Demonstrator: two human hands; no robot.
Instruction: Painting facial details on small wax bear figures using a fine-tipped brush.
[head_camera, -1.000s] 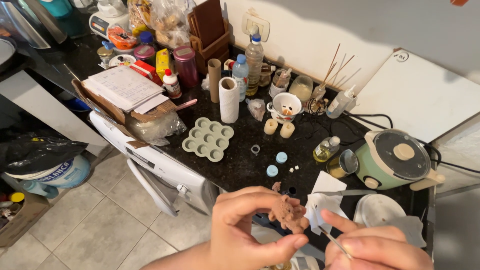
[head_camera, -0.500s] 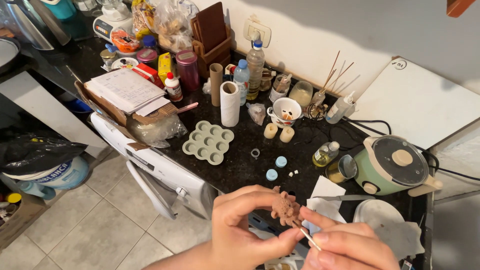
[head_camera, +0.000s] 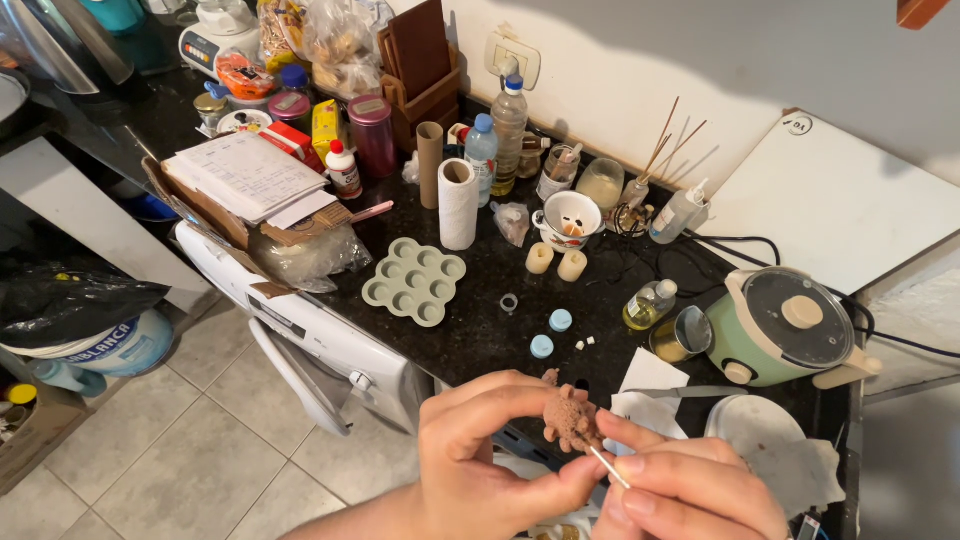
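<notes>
Left hand (head_camera: 490, 450) pinches brown lumpy figure (head_camera: 572, 420); right hand (head_camera: 690, 495) grips thin stick (head_camera: 610, 468) beneath it. Figure probably light, crumbly; hold by body.

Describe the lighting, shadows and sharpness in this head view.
Head view: even, soft light; thin wooden sticks cast faint shadows on the white wall; mild glare on the round green cooker's dark lid; the left hand and small brown clay figure look sharp.

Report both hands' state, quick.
Left hand: closed, fingertip grip on a small brown flower-shaped piece.
Right hand: closed, pinching a thin pale stick whose tip meets the piece.
</notes>
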